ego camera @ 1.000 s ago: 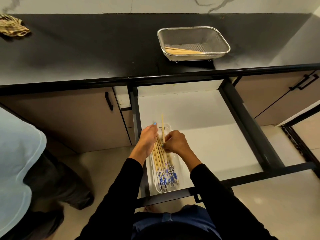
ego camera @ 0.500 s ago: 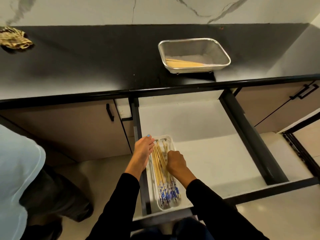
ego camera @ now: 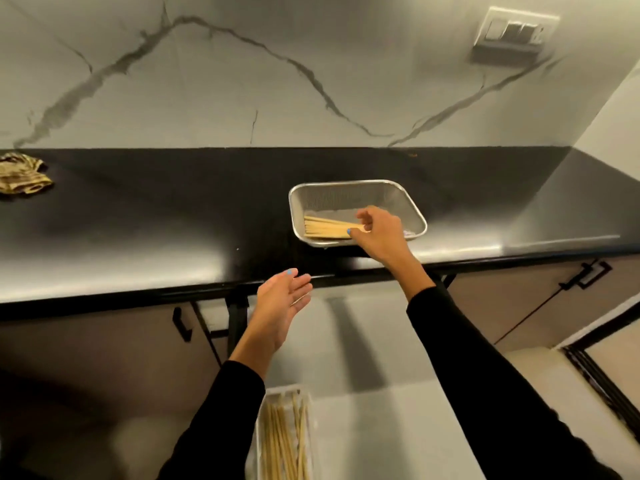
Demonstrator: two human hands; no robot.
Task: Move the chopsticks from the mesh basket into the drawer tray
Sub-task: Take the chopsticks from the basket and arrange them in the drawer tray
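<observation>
A steel mesh basket (ego camera: pixel 349 188) sits on the black counter near its front edge. Several wooden chopsticks (ego camera: pixel 325 228) lie in it. My right hand (ego camera: pixel 381 233) reaches into the basket, thumb and fingers closing around the chopsticks' right ends. My left hand (ego camera: pixel 282 306) hovers open, palm up, just below the counter edge over the open drawer. At the bottom of the view a clear drawer tray (ego camera: pixel 287 393) holds several chopsticks (ego camera: pixel 282 441) lying lengthwise.
The white drawer floor (ego camera: pixel 381 427) spreads to the right of the tray. A crumpled patterned cloth (ego camera: pixel 20 173) lies at the counter's far left. Cabinet doors with black handles (ego camera: pixel 585 275) flank the drawer. A switch plate (ego camera: pixel 512 31) is on the marble wall.
Both hands have left the drawer tray. My right hand has risen to the basket and reached the chopsticks there; my left hand has lifted and opened. The view has tilted up.
</observation>
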